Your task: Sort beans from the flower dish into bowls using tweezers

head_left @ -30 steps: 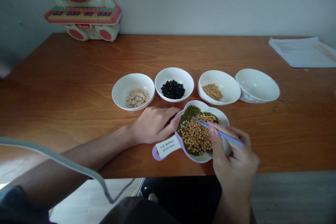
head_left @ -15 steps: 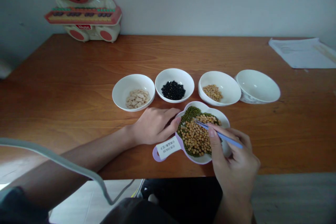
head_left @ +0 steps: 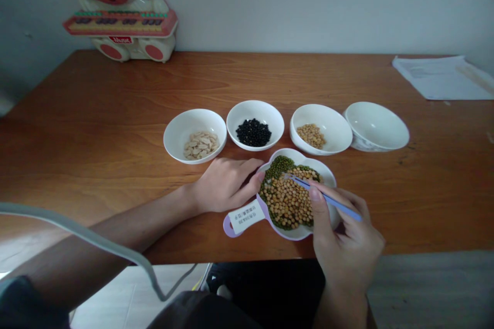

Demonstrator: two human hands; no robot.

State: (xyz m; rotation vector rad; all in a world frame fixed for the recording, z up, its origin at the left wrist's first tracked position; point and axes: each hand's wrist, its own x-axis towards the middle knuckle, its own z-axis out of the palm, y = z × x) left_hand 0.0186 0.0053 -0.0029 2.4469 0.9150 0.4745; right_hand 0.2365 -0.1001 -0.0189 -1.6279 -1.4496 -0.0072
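Observation:
My left hand (head_left: 227, 185) grips the left rim of a white flower-shaped dish (head_left: 328, 177) with a purple edge and a labelled handle (head_left: 245, 217). Yellow soybeans (head_left: 287, 201) lie over small green mung beans (head_left: 278, 167) in it. Pinched in my right hand (head_left: 349, 239) is a pair of blue tweezers (head_left: 332, 200), its tips down among the beans near the dish's middle. Whether a bean sits between the tips, I cannot tell. Part of the dish's right side is hidden behind my right fingers.
Behind the dish stand white bowls: one with pale flat seeds (head_left: 200, 145), one with black beans (head_left: 253, 132), one with soybeans (head_left: 311, 135), and a bare one (head_left: 380, 126). A toy keyboard (head_left: 123, 23) and papers (head_left: 443, 78) lie farther back. A grey cable (head_left: 96, 247) crosses the lower left.
The tweezers and my right hand have shifted very slightly to the right against the dish. My left hand keeps its place on the rim. The whole view has moved a little.

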